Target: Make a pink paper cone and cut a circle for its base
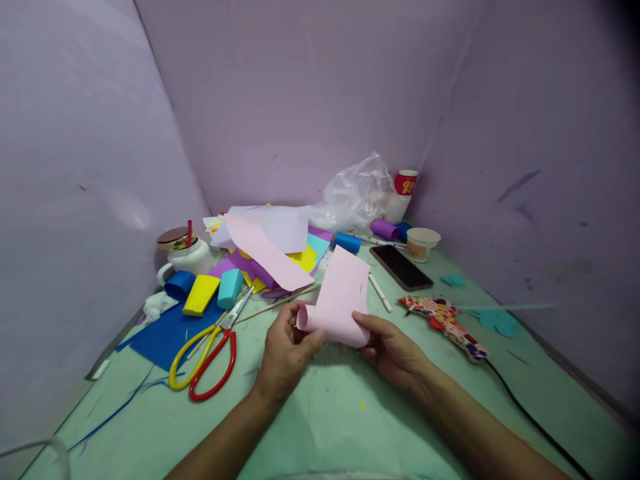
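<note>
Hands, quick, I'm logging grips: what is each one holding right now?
Left hand: closed on the pink paper, at its rolled end.
Right hand: closed on the same paper's right side.

Matt pink paper sheet (341, 298); glossy plastic-handled scissors (210, 353).

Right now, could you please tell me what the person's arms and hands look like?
The left hand and right hand are bare, ungloved, with no rings visible. The left forearm and right forearm are bare too: no sleeves, watch or bracelets.
</note>
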Motion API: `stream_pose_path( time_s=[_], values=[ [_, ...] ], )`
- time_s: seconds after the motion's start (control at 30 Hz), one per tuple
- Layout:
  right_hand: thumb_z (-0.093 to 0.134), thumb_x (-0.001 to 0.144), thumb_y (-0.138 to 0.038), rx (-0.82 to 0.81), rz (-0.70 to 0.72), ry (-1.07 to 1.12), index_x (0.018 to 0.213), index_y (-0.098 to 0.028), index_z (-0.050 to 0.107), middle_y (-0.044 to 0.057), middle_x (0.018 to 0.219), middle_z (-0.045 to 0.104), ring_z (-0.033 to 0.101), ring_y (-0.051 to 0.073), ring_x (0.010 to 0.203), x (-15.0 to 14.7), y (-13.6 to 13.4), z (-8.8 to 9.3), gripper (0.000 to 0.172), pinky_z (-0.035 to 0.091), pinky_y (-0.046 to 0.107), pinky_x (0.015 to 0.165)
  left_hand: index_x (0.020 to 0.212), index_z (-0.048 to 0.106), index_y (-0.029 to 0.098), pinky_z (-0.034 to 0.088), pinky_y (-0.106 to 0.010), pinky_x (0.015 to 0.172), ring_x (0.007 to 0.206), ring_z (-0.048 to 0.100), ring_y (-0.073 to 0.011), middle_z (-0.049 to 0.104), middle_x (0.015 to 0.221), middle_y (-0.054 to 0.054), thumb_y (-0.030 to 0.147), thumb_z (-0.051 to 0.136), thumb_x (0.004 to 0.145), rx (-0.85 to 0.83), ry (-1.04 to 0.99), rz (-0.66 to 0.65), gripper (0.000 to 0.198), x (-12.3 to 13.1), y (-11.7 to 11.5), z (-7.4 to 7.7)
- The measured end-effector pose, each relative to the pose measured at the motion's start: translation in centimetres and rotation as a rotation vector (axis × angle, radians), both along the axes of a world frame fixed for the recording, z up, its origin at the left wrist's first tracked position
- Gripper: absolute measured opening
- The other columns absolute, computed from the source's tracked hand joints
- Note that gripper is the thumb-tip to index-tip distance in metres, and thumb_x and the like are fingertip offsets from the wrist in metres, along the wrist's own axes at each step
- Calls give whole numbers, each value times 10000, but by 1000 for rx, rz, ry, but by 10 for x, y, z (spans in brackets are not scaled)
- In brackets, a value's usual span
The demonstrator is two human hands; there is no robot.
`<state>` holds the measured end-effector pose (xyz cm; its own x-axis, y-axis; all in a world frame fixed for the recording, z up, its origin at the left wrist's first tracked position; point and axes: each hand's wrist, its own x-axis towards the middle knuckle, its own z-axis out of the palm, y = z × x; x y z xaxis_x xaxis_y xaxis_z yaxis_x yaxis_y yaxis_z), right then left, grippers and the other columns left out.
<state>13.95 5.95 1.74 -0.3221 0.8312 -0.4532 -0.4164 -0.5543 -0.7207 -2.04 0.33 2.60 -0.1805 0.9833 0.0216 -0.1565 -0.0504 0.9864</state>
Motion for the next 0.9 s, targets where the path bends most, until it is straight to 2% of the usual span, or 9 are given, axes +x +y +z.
stream_pose_path(
  time_s=[0.1,0.63,0.9],
  values=[
    [761,592,-225,20,14,-6,636,-132,599,-23,471,505,373,62,400,0,-1,-1,192,199,171,305,1033,497,148,440,-203,476,551,537,-103,599,724,16,295,705,667,1,19,12,446,0,0,-1],
    [836,459,-309,35,26,-31,604,-114,621,-41,473,479,354,41,415,0,-3,-1,324,199,158,351,972,540,184,434,-188,484,551,531,-84,584,707,40,242,638,719,-11,-30,56,277,1,0,-4],
    [809,504,-279,34,17,-37,580,-131,601,-35,453,469,325,54,419,-1,-3,-1,266,181,186,350,943,550,180,425,-187,474,533,530,-81,578,683,41,235,639,713,-17,-37,74,253,2,-1,-3]
  ],
)
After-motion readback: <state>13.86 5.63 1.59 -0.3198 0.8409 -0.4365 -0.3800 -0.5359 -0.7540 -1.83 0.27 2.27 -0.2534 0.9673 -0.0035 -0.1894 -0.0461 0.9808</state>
